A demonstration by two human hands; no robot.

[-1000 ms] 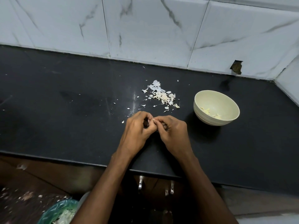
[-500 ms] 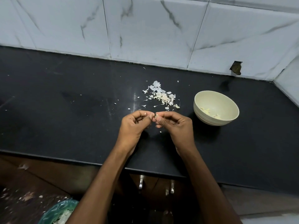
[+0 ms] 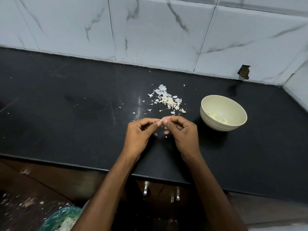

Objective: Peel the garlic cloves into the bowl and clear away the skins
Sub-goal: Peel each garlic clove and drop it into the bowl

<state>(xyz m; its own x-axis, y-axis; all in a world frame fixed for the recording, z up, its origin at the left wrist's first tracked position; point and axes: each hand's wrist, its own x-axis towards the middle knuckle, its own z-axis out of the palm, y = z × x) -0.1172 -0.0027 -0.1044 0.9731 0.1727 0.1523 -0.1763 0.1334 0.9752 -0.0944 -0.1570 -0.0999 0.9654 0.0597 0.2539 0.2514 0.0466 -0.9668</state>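
Both my hands meet over the black counter (image 3: 66, 117), fingertips together. My left hand (image 3: 140, 135) and my right hand (image 3: 181, 132) pinch one small pale garlic clove (image 3: 161, 121) between thumbs and forefingers. Just beyond them lies a heap of white garlic skins (image 3: 168, 101), with loose flakes scattered to its left. A cream bowl (image 3: 208, 112) stands to the right of my right hand and holds several peeled cloves (image 3: 216, 117). A small skin flake (image 3: 166, 136) lies under my right hand.
White marble-look tiles (image 3: 150, 30) back the counter, with a broken hole (image 3: 243, 72) at the right. Below the counter's front edge, a bin lined with a green bag (image 3: 61, 219) holds skins. Bits of skin litter the brown floor (image 3: 25, 202) at lower left.
My hands have lifted off the counter and turned so the fingertips point up and meet. The clove now shows between the fingertips. A flake lies under my right hand.
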